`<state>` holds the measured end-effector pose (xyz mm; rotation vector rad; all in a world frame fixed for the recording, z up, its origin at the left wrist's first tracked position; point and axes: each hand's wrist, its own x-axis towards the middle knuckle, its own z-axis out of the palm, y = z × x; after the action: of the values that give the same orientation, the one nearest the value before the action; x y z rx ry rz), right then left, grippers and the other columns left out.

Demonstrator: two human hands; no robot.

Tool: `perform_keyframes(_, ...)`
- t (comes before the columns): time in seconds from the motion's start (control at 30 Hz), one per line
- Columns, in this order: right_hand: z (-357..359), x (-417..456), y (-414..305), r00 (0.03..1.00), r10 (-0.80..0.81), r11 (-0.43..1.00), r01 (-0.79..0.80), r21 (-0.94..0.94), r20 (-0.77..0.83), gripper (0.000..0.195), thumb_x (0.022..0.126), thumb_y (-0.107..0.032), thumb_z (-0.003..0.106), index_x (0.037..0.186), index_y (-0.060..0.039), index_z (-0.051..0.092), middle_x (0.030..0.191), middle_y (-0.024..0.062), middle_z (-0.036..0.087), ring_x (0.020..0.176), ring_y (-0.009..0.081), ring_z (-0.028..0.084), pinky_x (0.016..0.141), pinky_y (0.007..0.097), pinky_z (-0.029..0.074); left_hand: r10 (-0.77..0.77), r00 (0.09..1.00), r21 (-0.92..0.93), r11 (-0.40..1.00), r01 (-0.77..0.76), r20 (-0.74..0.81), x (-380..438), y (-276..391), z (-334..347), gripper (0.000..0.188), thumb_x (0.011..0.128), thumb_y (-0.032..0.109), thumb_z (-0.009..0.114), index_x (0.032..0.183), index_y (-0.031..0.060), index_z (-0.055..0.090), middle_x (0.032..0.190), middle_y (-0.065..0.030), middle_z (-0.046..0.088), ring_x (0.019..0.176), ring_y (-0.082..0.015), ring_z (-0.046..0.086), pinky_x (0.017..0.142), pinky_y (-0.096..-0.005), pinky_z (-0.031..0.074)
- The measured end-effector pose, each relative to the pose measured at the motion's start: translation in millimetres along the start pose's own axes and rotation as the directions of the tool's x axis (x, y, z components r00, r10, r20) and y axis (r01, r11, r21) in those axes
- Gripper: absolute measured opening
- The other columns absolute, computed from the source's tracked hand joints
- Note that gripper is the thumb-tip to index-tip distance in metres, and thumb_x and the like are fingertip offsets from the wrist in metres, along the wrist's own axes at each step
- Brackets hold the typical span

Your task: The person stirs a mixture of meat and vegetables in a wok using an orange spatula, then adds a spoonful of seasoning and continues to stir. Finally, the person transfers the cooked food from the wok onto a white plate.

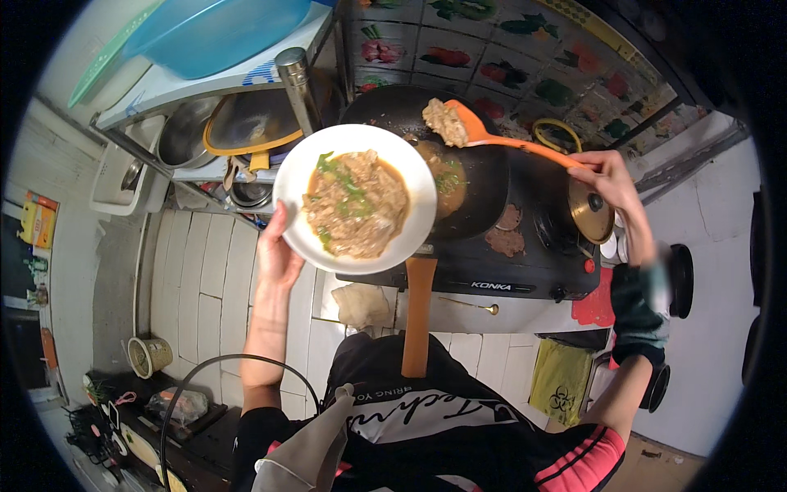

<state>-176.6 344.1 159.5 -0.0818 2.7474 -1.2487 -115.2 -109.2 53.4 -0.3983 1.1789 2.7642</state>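
Observation:
My left hand (278,249) grips the rim of a white plate (420,203). Cooked meat in brown sauce with green pepper pieces (359,206) fills its middle. In my right hand (605,175) is the handle of an orange spatula (522,144), its head raised over the wok. A lump of the meat (444,122) lies on the spatula's head. Behind the plate, a dark wok (486,190) sits on the stove, partly hidden. Brown sauce with green bits (452,184) shows inside. The wok's brown handle (421,320) points towards me.
The black gas stove (529,270) bears a gold-coloured pot lid (587,212) at its right. A folded cloth (361,304) and a small gold spoon (489,309) lie along the counter's front. Left stands a metal shelf (203,178) with pans. A yellow bin bag (559,378) hangs below right.

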Motion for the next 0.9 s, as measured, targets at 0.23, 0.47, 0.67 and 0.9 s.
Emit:
perform_keyframes(0.23,1,-29,-66,0.998,-0.051,0.999,0.051,-0.010,0.024,0.023,0.076,-0.006,0.065,0.096,0.0045,0.062,0.070,-0.0008,0.058,0.061,0.0032,0.045,0.053,0.0186,0.036,-0.005,0.987,-0.043,0.999,0.012,0.162,15,-28,34,0.054,0.089,0.037,0.042,0.128,0.0016,0.030,0.124,-0.0133,0.045,0.114,-0.0232,0.045,0.092,-0.0375,0.041)
perform_keyframes(0.47,36,-37,-94,0.979,-0.200,0.968,0.205,-0.147,0.048,0.024,0.073,-0.006,0.067,0.093,0.0055,0.061,0.073,0.0072,0.063,0.063,0.0056,0.050,0.058,0.0218,0.041,-0.063,0.966,-0.071,0.994,0.083,0.249,24,-39,48,0.051,0.090,0.037,0.040,0.127,0.0031,0.033,0.124,-0.0116,0.045,0.113,-0.0214,0.046,0.093,-0.0358,0.040)
perform_keyframes(0.67,33,-51,-113,0.939,-0.339,0.836,0.275,-0.476,-0.054,0.027,0.069,-0.007,0.066,0.093,0.0044,0.061,0.070,0.0140,0.059,0.059,0.0161,0.053,0.058,0.0251,0.042,-0.082,0.965,-0.022,0.996,0.090,0.250,19,-34,44,0.052,0.089,0.039,0.042,0.126,0.0037,0.035,0.123,-0.0109,0.046,0.109,-0.0222,0.049,0.091,-0.0365,0.041)
perform_keyframes(0.9,26,-62,-120,0.933,-0.344,0.805,0.236,-0.544,-0.104,0.027,0.070,-0.006,0.066,0.094,0.0031,0.061,0.071,0.0145,0.059,0.058,0.0193,0.054,0.058,0.0268,0.043,-0.084,0.958,-0.082,0.991,0.110,0.274,16,-30,37,0.049,0.091,0.034,0.039,0.128,0.0024,0.032,0.125,-0.0118,0.045,0.113,-0.0210,0.045,0.094,-0.0348,0.039)
